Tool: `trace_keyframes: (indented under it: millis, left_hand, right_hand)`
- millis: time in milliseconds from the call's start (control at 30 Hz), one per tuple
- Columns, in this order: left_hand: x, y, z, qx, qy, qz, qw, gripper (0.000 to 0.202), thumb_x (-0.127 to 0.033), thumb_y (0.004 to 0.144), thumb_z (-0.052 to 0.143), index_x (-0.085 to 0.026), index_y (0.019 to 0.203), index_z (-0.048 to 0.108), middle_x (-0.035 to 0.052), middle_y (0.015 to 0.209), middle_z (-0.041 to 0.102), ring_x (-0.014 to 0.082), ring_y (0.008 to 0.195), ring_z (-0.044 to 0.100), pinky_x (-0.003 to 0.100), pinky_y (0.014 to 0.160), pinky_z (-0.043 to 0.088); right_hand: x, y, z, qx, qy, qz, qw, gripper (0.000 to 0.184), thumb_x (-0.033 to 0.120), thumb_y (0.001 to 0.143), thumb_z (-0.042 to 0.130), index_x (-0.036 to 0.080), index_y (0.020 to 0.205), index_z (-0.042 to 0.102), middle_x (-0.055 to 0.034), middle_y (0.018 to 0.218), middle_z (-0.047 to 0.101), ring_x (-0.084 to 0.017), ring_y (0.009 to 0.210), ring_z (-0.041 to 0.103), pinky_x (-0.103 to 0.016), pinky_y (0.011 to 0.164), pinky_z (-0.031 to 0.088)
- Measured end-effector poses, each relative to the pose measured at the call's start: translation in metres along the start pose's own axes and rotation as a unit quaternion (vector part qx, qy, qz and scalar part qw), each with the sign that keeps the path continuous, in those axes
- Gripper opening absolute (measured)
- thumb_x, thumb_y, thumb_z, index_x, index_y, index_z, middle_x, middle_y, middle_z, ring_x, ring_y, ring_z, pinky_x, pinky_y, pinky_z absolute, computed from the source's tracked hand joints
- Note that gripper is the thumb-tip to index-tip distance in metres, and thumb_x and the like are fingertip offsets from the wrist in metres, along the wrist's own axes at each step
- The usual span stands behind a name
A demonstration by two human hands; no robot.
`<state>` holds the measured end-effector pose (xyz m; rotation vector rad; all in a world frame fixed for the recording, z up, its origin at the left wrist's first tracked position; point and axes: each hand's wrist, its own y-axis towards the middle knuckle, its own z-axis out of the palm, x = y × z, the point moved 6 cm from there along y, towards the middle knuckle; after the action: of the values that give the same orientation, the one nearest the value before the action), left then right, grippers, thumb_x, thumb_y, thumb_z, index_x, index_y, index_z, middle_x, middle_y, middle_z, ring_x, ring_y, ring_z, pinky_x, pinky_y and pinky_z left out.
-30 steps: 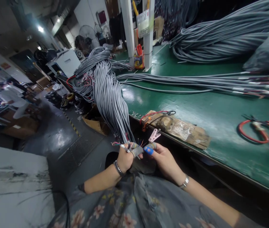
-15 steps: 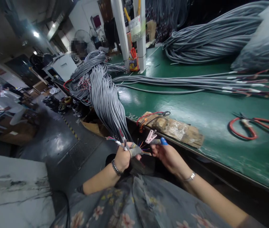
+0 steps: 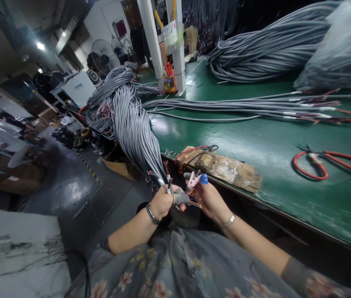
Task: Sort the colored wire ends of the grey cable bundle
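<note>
My left hand (image 3: pixel 163 203) is closed round the end of a grey cable, its taped fingertips pinching the thin coloured wires (image 3: pixel 191 202) that stick out. That cable belongs to a thick grey cable bundle (image 3: pixel 132 124) hanging off the green bench's edge. My right hand (image 3: pixel 208 196), a blue cot on one fingertip, is closed right beside the left, fingers on the same wire ends. A pink clip (image 3: pixel 193 180) stands just above both hands, next to a taped cardboard block (image 3: pixel 225 165) with red wire on it.
The green bench (image 3: pixel 256 136) carries long grey cables with stripped ends (image 3: pixel 256 108), red-handled cutters (image 3: pixel 318 163) at the right and big cable coils (image 3: pixel 265 49) at the back. White posts (image 3: pixel 177 45) stand behind. A cardboard box (image 3: pixel 119 167) sits on the floor at left.
My right hand, apart from the left half a second ago, has come back against it at the wire ends. Both hands sit slightly higher. The view has drifted right.
</note>
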<state>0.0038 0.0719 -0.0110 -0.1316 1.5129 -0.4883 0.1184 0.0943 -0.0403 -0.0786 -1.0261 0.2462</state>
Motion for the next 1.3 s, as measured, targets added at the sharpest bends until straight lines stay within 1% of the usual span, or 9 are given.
trace_keyframes:
  millis: [100, 300, 533, 667, 800, 933, 1100, 1167, 1300]
  left_hand:
    - [0.002, 0.000, -0.001, -0.006, 0.005, -0.002, 1.000, 0.028, -0.038, 0.052, 0.073, -0.014, 0.047, 0.061, 0.0012, 0.039, 0.055, 0.0100, 0.039, 0.048, 0.024, 0.048, 0.037]
    - [0.001, 0.001, 0.002, -0.009, 0.047, -0.003, 0.999, 0.030, -0.038, 0.054, 0.072, -0.014, 0.043, 0.059, 0.0006, 0.038, 0.052, 0.0082, 0.038, 0.044, 0.023, 0.047, 0.033]
    - [-0.001, -0.003, 0.000, -0.005, 0.053, 0.017, 0.998, 0.035, -0.043, 0.058, 0.072, -0.014, 0.044, 0.058, 0.0009, 0.040, 0.053, 0.0085, 0.041, 0.044, 0.024, 0.050, 0.033]
    - [-0.003, -0.013, -0.001, -0.007, 0.055, 0.051, 0.997, 0.035, -0.043, 0.063, 0.072, -0.014, 0.046, 0.061, 0.0015, 0.043, 0.055, 0.0096, 0.044, 0.047, 0.025, 0.052, 0.036]
    - [-0.004, -0.019, 0.000, -0.022, 0.061, 0.097, 0.993, 0.033, -0.039, 0.070, 0.070, -0.014, 0.049, 0.063, 0.0022, 0.047, 0.059, 0.0106, 0.049, 0.051, 0.025, 0.057, 0.039]
    - [-0.005, -0.016, 0.002, -0.048, 0.036, 0.097, 0.993, 0.033, -0.039, 0.069, 0.071, -0.014, 0.049, 0.063, 0.0019, 0.046, 0.058, 0.0107, 0.048, 0.050, 0.025, 0.056, 0.038]
    - [-0.005, -0.012, 0.005, -0.060, 0.027, 0.085, 0.994, 0.033, -0.041, 0.067, 0.071, -0.015, 0.048, 0.062, 0.0013, 0.045, 0.057, 0.0103, 0.048, 0.048, 0.025, 0.055, 0.036]
    - [-0.004, -0.011, 0.005, -0.062, 0.034, 0.089, 0.994, 0.033, -0.041, 0.067, 0.071, -0.015, 0.048, 0.062, 0.0012, 0.045, 0.057, 0.0101, 0.048, 0.047, 0.026, 0.056, 0.037]
    - [-0.002, -0.009, 0.004, -0.067, 0.047, 0.092, 0.992, 0.036, -0.043, 0.068, 0.070, -0.016, 0.046, 0.060, 0.0014, 0.045, 0.056, 0.0104, 0.049, 0.047, 0.026, 0.058, 0.036]
  right_hand:
    - [-0.010, 0.003, 0.006, 0.029, 0.123, 0.067, 0.990, 0.052, 0.069, 0.057, 0.073, 0.021, 0.076, 0.069, -0.0019, 0.069, 0.066, -0.016, 0.057, 0.055, -0.030, 0.057, 0.048]
    - [-0.016, 0.006, 0.002, 0.012, 0.195, 0.068, 0.978, 0.042, 0.057, 0.056, 0.081, 0.022, 0.077, 0.072, -0.0001, 0.071, 0.070, -0.015, 0.062, 0.060, -0.027, 0.059, 0.050]
    - [-0.016, 0.003, 0.003, 0.058, 0.206, 0.088, 0.973, 0.047, 0.066, 0.059, 0.074, 0.023, 0.077, 0.072, -0.0006, 0.075, 0.071, -0.014, 0.063, 0.061, -0.025, 0.059, 0.051]
    - [-0.012, 0.001, 0.002, 0.058, 0.195, 0.083, 0.976, 0.043, 0.061, 0.060, 0.076, 0.023, 0.080, 0.073, -0.0003, 0.074, 0.070, -0.013, 0.062, 0.060, -0.025, 0.058, 0.051]
    - [-0.004, -0.001, 0.001, 0.036, 0.162, 0.051, 0.985, 0.035, 0.051, 0.063, 0.080, 0.021, 0.081, 0.074, 0.0010, 0.067, 0.066, -0.011, 0.059, 0.056, -0.023, 0.056, 0.049]
    - [0.001, -0.002, 0.004, 0.045, 0.121, 0.040, 0.991, 0.042, 0.060, 0.065, 0.074, 0.021, 0.080, 0.073, 0.0002, 0.063, 0.063, -0.012, 0.055, 0.053, -0.025, 0.052, 0.046]
    - [0.009, -0.001, -0.004, -0.006, 0.012, -0.058, 0.998, 0.048, 0.069, 0.065, 0.066, 0.021, 0.063, 0.069, -0.0004, 0.059, 0.062, -0.013, 0.056, 0.052, -0.027, 0.056, 0.046]
    - [0.005, 0.001, -0.003, 0.010, 0.018, -0.043, 0.999, 0.049, 0.070, 0.064, 0.066, 0.021, 0.065, 0.070, -0.0006, 0.060, 0.063, -0.014, 0.056, 0.053, -0.028, 0.057, 0.047]
    - [-0.010, 0.007, 0.002, 0.046, 0.129, 0.051, 0.989, 0.049, 0.067, 0.059, 0.073, 0.021, 0.078, 0.073, -0.0019, 0.069, 0.068, -0.016, 0.061, 0.058, -0.030, 0.061, 0.050]
